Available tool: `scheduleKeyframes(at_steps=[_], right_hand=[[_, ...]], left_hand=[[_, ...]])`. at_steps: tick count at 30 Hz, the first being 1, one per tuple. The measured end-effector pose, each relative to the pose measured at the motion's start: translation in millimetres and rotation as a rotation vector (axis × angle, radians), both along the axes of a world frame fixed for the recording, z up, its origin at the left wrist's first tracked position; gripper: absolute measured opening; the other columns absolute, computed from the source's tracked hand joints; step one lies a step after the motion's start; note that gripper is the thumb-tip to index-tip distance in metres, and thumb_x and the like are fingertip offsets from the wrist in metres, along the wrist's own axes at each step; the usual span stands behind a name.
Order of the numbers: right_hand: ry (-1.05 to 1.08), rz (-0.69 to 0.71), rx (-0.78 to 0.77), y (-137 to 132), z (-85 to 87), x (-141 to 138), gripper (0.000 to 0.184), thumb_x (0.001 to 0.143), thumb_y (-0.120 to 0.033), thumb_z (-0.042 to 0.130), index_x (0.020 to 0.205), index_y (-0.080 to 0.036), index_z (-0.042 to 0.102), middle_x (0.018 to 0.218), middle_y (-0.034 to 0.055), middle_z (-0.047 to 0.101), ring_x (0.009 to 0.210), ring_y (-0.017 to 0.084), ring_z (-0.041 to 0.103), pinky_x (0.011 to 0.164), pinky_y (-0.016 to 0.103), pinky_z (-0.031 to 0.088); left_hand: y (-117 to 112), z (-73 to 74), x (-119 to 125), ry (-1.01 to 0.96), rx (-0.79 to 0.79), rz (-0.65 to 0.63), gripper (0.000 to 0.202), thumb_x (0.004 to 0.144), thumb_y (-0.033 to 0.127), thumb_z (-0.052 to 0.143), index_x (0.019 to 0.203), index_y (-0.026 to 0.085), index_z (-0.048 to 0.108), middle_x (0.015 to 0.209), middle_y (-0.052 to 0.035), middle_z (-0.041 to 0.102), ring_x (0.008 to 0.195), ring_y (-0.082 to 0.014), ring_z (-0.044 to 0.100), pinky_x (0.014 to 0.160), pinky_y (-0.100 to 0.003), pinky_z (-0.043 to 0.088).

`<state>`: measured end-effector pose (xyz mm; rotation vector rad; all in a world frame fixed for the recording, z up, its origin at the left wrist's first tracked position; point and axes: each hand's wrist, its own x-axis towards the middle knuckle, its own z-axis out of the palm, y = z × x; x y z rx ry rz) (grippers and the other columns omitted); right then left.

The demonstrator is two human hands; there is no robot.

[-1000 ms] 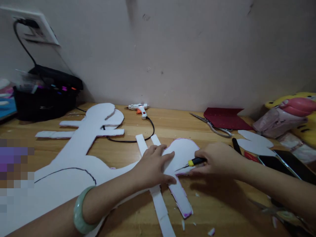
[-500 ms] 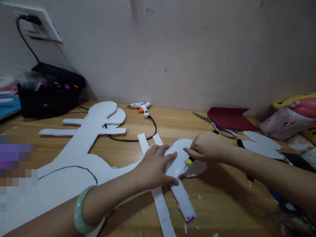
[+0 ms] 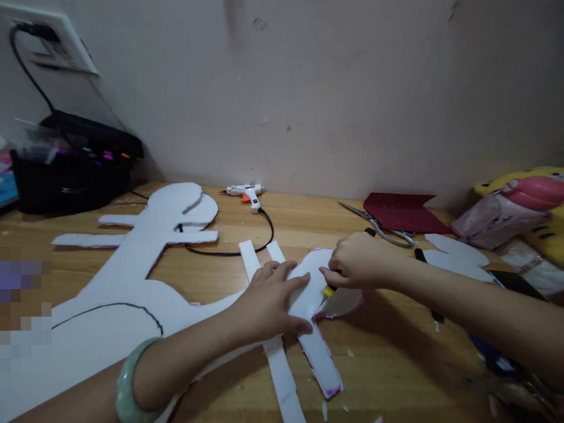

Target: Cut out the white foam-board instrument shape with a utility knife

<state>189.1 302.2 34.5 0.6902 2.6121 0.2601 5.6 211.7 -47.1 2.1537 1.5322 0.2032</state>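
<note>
My right hand [image 3: 359,260] is closed round a craft knife [image 3: 328,291] with a yellow and black handle. Its blade points down at the notch where the rounded head and a narrow leg of a white foam board cutout [image 3: 311,291] meet. Purple marker lines run along the cutout's edges. Spread over the same board, my left hand [image 3: 275,299] presses it down with fingers apart, just left of the blade. A green bangle [image 3: 132,382] circles the left wrist. Whether the blade tip is inside the foam, I cannot tell.
A glue gun [image 3: 247,192] with a black cord lies near the wall. Scissors [image 3: 379,226] rest beside dark red paper [image 3: 400,212]. White oval pieces [image 3: 458,249] lie to the right. At the left stands a black pouch [image 3: 79,170]. Foam scraps dot the wooden table [image 3: 379,364].
The whole scene has shifted slightly left in the view. My right hand and the knife have edged a little nearer the notch. My left hand stays in place on the foam board.
</note>
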Motion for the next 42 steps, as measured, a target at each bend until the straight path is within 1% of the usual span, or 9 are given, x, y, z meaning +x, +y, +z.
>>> scheduleKeyframes(at_steps=[4,6,9,12,20,24,28,34,42], right_hand=[[-0.021,0.088,0.006,0.7,-1.2,-1.8,0.049,0.098,-0.035,0.04,0.08,-0.014,0.081,0.074,0.0132,0.077,0.067,0.023,0.067,0.053,0.033,0.021],[-0.033,0.111,0.014,0.5,-2.1,-1.6,0.049,0.098,-0.034,0.04,0.08,-0.014,0.081,0.075,0.0131,0.078,0.066,0.022,0.067,0.054,0.033,0.022],[-0.03,0.129,0.038,-1.2,-4.2,-0.5,0.048,0.098,-0.033,0.04,0.079,-0.015,0.081,0.073,0.0126,0.077,0.064,0.022,0.067,0.054,0.033,0.023],[-0.029,0.119,0.064,-3.3,-7.7,1.9,0.048,0.099,-0.032,0.04,0.079,-0.014,0.08,0.073,0.0134,0.077,0.065,0.024,0.068,0.053,0.033,0.025],[-0.003,0.061,0.055,-5.5,-16.6,13.6,0.05,0.1,-0.03,0.039,0.076,-0.013,0.079,0.071,0.0153,0.077,0.061,0.023,0.07,0.05,0.03,0.027],[-0.012,0.054,0.064,-6.0,-15.8,13.4,0.05,0.099,-0.029,0.039,0.076,-0.013,0.079,0.071,0.0156,0.077,0.061,0.023,0.069,0.049,0.03,0.027],[-0.043,0.035,0.05,-7.4,-12.9,11.8,0.051,0.1,-0.029,0.037,0.079,-0.013,0.08,0.072,0.0161,0.077,0.064,0.023,0.07,0.05,0.03,0.028],[-0.053,-0.017,0.04,-8.3,-12.5,12.6,0.052,0.101,-0.029,0.035,0.081,-0.012,0.08,0.075,0.0169,0.077,0.069,0.025,0.072,0.052,0.03,0.03],[-0.037,0.001,0.036,-6.8,-12.3,13.0,0.051,0.1,-0.028,0.035,0.08,-0.012,0.08,0.073,0.0171,0.076,0.066,0.025,0.07,0.051,0.031,0.031]], left_hand=[[0.8,1.2,-1.4,-0.011,-0.002,-0.009,0.082,0.071,0.063,0.078,0.143,0.035,0.051,0.155,-0.0111,0.038,0.138,-0.0454,0.032,0.11,-0.063,0.031],[1.1,1.7,-2.0,-0.008,-0.004,-0.015,0.08,0.074,0.065,0.075,0.144,0.036,0.051,0.155,-0.0109,0.038,0.138,-0.0452,0.032,0.109,-0.063,0.031],[0.8,0.7,-1.9,0.01,0.003,-0.02,0.083,0.073,0.068,0.074,0.145,0.036,0.049,0.155,-0.0114,0.037,0.138,-0.046,0.032,0.109,-0.064,0.031],[-0.1,-0.8,-0.6,0.037,0.017,-0.019,0.088,0.071,0.067,0.077,0.147,0.033,0.047,0.155,-0.013,0.036,0.137,-0.0467,0.033,0.109,-0.063,0.031],[0.6,-0.5,0.4,0.05,0.019,-0.022,0.087,0.072,0.066,0.077,0.147,0.033,0.048,0.155,-0.0133,0.037,0.136,-0.0468,0.034,0.109,-0.064,0.032],[0.3,-2.1,-0.3,0.055,0.022,-0.019,0.087,0.072,0.066,0.077,0.147,0.034,0.048,0.155,-0.0122,0.038,0.136,-0.0464,0.034,0.109,-0.063,0.032],[-0.2,-3.2,-0.8,0.046,0.048,-0.021,0.086,0.072,0.065,0.077,0.146,0.033,0.049,0.154,-0.0118,0.039,0.135,-0.045,0.036,0.11,-0.063,0.032],[-0.1,-1.1,-0.7,0.053,0.025,-0.028,0.086,0.073,0.064,0.077,0.147,0.032,0.048,0.154,-0.0124,0.039,0.136,-0.0454,0.035,0.11,-0.063,0.032],[-0.2,-1.9,-1.0,0.049,0.022,-0.019,0.085,0.072,0.065,0.077,0.146,0.033,0.049,0.154,-0.0118,0.039,0.137,-0.0455,0.034,0.11,-0.063,0.031]])
